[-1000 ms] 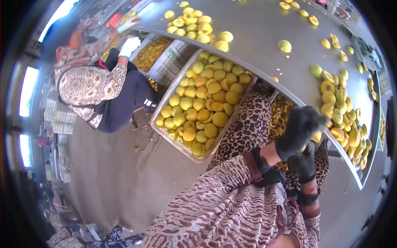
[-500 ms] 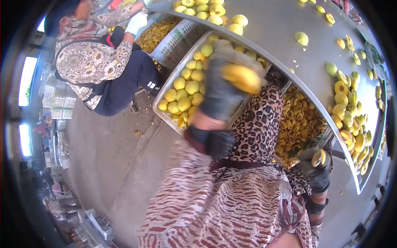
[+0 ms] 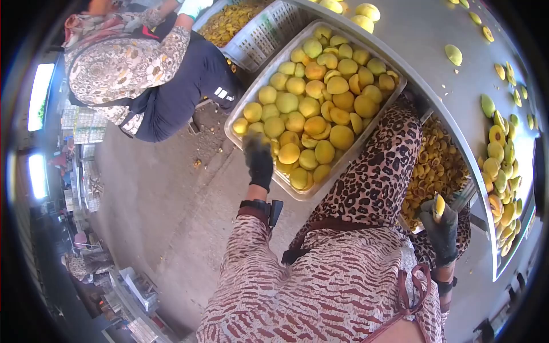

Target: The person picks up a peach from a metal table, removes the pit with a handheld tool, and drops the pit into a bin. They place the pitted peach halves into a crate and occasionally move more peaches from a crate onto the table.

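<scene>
My left hand (image 3: 258,161), in a black glove, hangs blurred over the near edge of a metal tray (image 3: 320,191) filled with peeled yellow peaches (image 3: 320,108). Nothing shows in its fingers. My right hand (image 3: 441,231), also gloved in black, is lower right beside my leopard-print leg and grips a yellow peach piece (image 3: 439,206) that sticks up from its fist. It is close to a crate of yellow peach halves (image 3: 434,166) under the table edge.
A steel table (image 3: 412,40) curves across the upper right with cut peach halves (image 3: 498,166) scattered and piled on it. A seated co-worker (image 3: 131,68) in a patterned top is upper left, next to a white plastic basket (image 3: 269,34). Concrete floor lies left.
My left hand carried a peach over the tray, and now it is lower at the tray's near edge without it. My right hand stayed low with its peach piece. The view shifted down.
</scene>
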### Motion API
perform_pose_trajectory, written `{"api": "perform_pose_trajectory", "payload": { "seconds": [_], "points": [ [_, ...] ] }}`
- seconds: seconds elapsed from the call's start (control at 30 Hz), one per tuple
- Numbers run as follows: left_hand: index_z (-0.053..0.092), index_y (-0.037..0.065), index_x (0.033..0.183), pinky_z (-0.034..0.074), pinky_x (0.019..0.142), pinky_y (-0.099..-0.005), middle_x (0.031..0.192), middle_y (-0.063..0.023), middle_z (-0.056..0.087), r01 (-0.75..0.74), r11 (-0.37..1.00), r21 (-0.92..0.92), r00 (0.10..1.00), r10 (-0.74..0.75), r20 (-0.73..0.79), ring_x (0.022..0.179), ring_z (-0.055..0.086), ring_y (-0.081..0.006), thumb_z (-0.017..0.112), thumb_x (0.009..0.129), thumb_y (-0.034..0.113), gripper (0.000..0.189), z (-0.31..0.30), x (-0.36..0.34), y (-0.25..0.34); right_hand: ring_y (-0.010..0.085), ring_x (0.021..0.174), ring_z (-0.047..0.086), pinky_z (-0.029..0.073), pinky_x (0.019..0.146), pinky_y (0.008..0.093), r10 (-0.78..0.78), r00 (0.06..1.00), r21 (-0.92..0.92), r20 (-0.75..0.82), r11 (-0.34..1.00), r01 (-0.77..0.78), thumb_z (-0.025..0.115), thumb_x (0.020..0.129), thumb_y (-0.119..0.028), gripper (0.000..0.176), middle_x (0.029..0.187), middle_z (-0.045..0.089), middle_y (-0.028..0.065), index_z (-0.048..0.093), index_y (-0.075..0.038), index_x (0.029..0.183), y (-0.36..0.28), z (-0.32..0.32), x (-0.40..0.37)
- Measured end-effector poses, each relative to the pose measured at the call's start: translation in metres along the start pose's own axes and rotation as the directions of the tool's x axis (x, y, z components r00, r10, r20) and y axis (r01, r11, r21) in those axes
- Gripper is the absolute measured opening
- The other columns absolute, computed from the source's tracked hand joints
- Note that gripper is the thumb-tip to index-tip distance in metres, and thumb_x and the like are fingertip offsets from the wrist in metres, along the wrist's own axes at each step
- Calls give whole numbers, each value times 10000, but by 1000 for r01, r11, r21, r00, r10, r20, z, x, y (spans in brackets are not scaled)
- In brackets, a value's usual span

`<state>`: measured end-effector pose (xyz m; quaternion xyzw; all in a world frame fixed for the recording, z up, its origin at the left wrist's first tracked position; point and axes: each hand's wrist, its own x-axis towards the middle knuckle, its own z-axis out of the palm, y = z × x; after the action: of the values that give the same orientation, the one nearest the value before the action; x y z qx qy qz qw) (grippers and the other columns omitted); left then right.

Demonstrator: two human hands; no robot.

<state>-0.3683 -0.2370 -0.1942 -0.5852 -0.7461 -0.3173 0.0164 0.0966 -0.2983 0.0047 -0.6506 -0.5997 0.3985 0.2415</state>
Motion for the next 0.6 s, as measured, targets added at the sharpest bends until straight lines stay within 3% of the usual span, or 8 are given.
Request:
{"api": "perform_pose_trajectory", "payload": {
  "seconds": [0.03, 0.1, 0.17, 0.23, 0.3, 0.43, 0.53, 0.6],
  "points": [
    [585, 1, 1181, 353, 1067, -468, 1300, -215, 541, -97, 974, 203, 988, 69, 141, 1243, 472, -392, 567, 908, 219, 349, -4, -9, 13, 98, 650, 560, 460, 617, 266, -25, 1000, -25, -10, 999, 25, 636, 785, 50, 75, 706, 602, 40, 622, -2, 837, -4, 0, 0],
    [595, 41, 1184, 303, 1093, -509, 1368, -191, 504, 115, 983, -146, 986, -95, 136, 1290, 435, -390, 544, 920, 186, 305, 7, 4, 0, 99, 648, 563, 459, 614, 266, -44, 999, -64, -26, 997, 42, 637, 787, 47, 70, 705, 601, 43, 621, -2, 836, -12, -1, 4],
    [625, 57, 1207, 306, 1106, -470, 1358, -214, 525, 28, 999, 22, 1000, -28, -6, 1328, 400, -400, 524, 952, 255, 338, -9, 36, 35, 103, 644, 575, 462, 612, 264, 13, 1000, -102, -7, 995, -14, 635, 794, 39, 62, 708, 615, 54, 625, 2, 843, -21, -4, 6],
    [575, 97, 1297, 242, 1140, -479, 1455, -194, 431, 95, 978, 188, 987, -117, 109, 1362, 354, -389, 507, 952, 393, 460, 6, 42, 38, 111, 643, 586, 469, 611, 270, 14, 1000, -94, 7, 995, -14, 641, 800, 27, 58, 714, 628, 65, 629, 5, 852, -16, -3, 9],
    [499, 124, 1386, 185, 1154, -511, 1545, -157, 302, -40, 803, 594, 968, -115, 222, 1395, 296, -380, 490, 926, 522, 609, 19, 44, 48, 119, 642, 597, 475, 611, 277, 11, 1000, -78, 16, 997, -10, 648, 805, 15, 58, 719, 640, 75, 633, 9, 862, -11, 6, 15],
    [437, 179, 1443, 191, 1145, -545, 1580, -127, 232, 73, 857, 510, 963, -193, 187, 1418, 251, -375, 504, 907, 550, 655, 20, 33, 49, 140, 664, 612, 476, 618, 284, -68, 998, -112, 10, 991, 68, 658, 761, 10, 66, 722, 631, 49, 622, -19, 808, -9, 17, 27],
    [436, 183, 1445, 206, 1141, -533, 1587, -116, 209, 95, 820, 564, 954, -238, 185, 1426, 232, -369, 511, 916, 520, 632, 20, 32, 59, 322, 614, 637, 477, 559, 335, -48, 996, -226, 71, 972, 63, 711, 767, -54, 152, 711, 611, 177, 641, -9, 895, -6, 10, 31],
    [426, 176, 1451, 209, 1139, -533, 1589, -122, 195, 89, 798, 596, 939, -267, 217, 1428, 223, -372, 506, 920, 514, 635, 21, 35, 58, 325, 611, 640, 477, 554, 339, -19, 999, -211, 43, 977, 28, 708, 767, -53, 151, 700, 609, 178, 638, -5, 892, -6, 10, 34]
  ]
}}
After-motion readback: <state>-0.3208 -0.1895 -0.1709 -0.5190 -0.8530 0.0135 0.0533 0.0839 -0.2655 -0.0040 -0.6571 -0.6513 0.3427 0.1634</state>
